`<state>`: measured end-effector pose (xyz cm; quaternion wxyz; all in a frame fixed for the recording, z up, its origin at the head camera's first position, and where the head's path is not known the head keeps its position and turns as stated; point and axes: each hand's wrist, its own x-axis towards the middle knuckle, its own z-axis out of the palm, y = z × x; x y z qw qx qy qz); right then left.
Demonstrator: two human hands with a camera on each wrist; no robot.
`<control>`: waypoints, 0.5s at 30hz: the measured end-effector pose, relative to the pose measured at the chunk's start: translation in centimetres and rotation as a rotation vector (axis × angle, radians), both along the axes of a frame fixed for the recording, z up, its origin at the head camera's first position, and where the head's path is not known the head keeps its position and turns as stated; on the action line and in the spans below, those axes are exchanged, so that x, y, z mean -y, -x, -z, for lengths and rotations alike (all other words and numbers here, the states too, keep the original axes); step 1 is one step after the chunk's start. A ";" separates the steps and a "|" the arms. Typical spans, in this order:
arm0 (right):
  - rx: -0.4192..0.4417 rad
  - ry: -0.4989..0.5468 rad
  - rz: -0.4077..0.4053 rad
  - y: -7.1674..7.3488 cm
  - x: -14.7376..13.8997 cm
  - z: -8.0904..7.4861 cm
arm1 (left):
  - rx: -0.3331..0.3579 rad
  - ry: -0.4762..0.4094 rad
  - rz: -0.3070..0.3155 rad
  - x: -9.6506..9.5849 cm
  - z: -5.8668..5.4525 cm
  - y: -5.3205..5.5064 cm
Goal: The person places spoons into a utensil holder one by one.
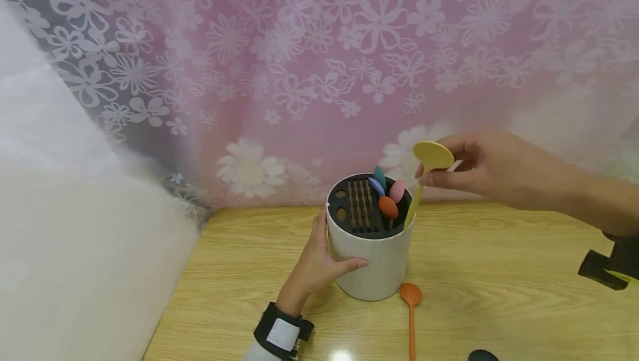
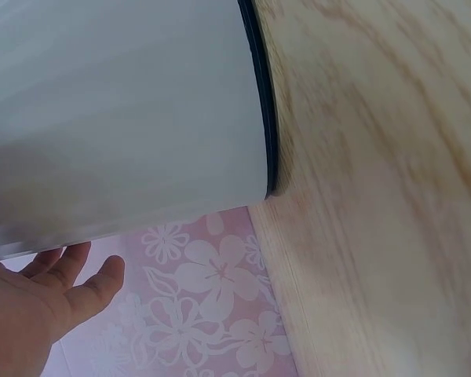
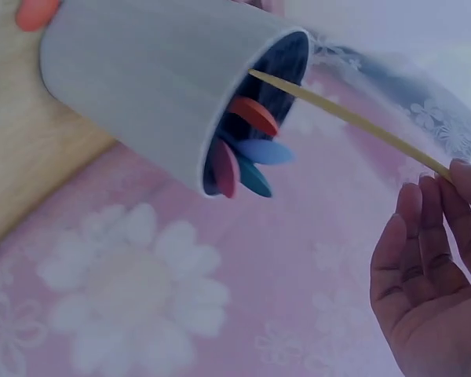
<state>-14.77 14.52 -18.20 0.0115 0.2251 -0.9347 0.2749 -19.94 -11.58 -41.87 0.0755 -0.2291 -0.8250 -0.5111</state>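
Observation:
A white cylindrical utensil holder [image 1: 371, 267] with a black slotted top [image 1: 361, 228] stands upright on the wooden table. My left hand [image 1: 319, 255] grips its left side, the thumb lying across the front; in the left wrist view some fingers show past its wall. My right hand [image 1: 479, 169] pinches a yellow ladle [image 1: 433, 155] close under its bowl. The bowl is uppermost, and the handle [image 3: 353, 122] slants down with its end at the holder's opening. Orange [image 1: 388, 207], pink [image 1: 396, 191], blue [image 1: 376, 186] and teal [image 1: 380, 175] utensil heads poke out of that opening.
An orange spoon [image 1: 411, 294] lies on the table [image 1: 499, 272] just in front of the holder. The top of a black object [image 1: 482, 355] shows at the bottom edge. Behind the table hangs a pink floral curtain [image 1: 299, 72]; a white surface [image 1: 75, 211] borders the left.

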 end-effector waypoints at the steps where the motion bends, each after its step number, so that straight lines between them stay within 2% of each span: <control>1: -0.011 0.001 0.011 0.1 0.1 -0.3 | 0.003 -0.001 -0.001 0.0 0.0 0.0; 5: -0.066 0.015 -0.017 0.8 0.5 -0.3 | 0.005 0.006 -0.004 0.0 0.0 0.0; 9: -0.089 0.036 -0.075 1.6 0.8 0.8 | -0.004 0.013 -0.004 0.0 0.0 0.0; 15: -0.015 0.020 -0.177 2.5 1.4 2.3 | 0.012 0.009 -0.005 0.0 0.0 0.0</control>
